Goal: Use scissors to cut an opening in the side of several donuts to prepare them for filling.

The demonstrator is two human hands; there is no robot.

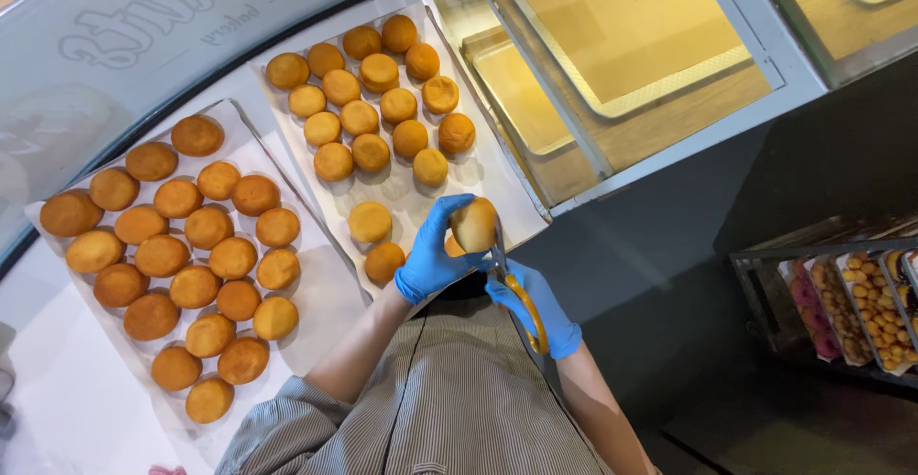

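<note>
Left hand (435,250), blue-gloved, grips 1 round bun (473,224). Right hand (535,305) grips orange-handled scissors (512,279), blades touching the bun, above 2 bun trays (402,183) on the bench (57,389).

A rack of filled trays (851,308) stood low at the right. Well left of it, golden buns (182,255) lay in rows on a paper-lined tray (325,303). Above the rack, empty metal trays (631,44) sat on shelves.
</note>
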